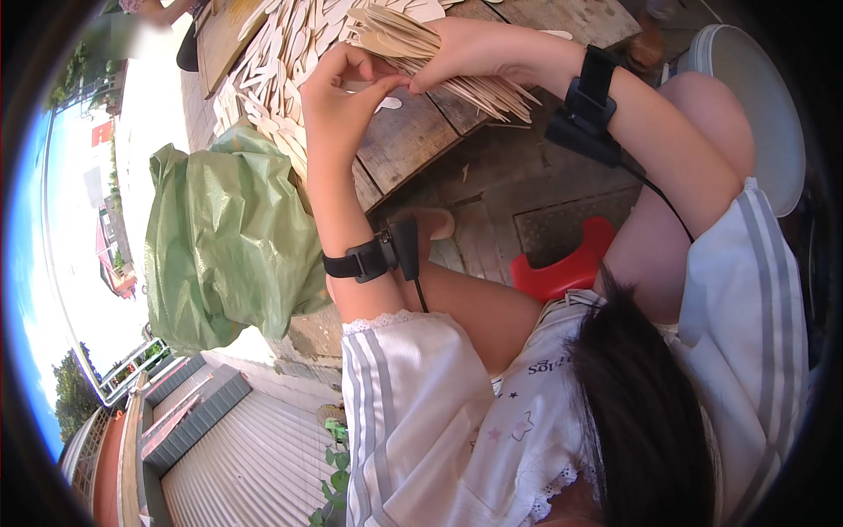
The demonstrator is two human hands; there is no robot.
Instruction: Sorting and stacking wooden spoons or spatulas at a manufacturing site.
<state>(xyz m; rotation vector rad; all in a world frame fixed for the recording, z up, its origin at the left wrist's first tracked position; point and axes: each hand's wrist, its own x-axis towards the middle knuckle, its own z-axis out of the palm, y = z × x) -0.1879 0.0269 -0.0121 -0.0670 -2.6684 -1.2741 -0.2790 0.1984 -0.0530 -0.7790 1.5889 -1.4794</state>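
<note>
My right hand [461, 51] is wrapped round a thick bundle of flat wooden sticks [487, 97], which slants over the table's near edge. Its sticks have rounded ends, and they fan out loosely at the lower right. Beside the bundle, my left hand [344, 88] is closed in a pinch, thumb and forefinger tips meeting close to my right thumb. Whatever sits between those fingertips is too small or hidden to make out. Behind both hands spreads a large loose heap of the same pale wooden sticks [281, 61], several of them with wider, spoon-like ends.
The plank table [408, 140] lies under the heap. A green plastic sack [228, 237] stands left of my left forearm. Between my legs is a red plastic stool [566, 263]. A pale round tub [746, 97] stands at the right. Each forearm wears a black strap with a cable.
</note>
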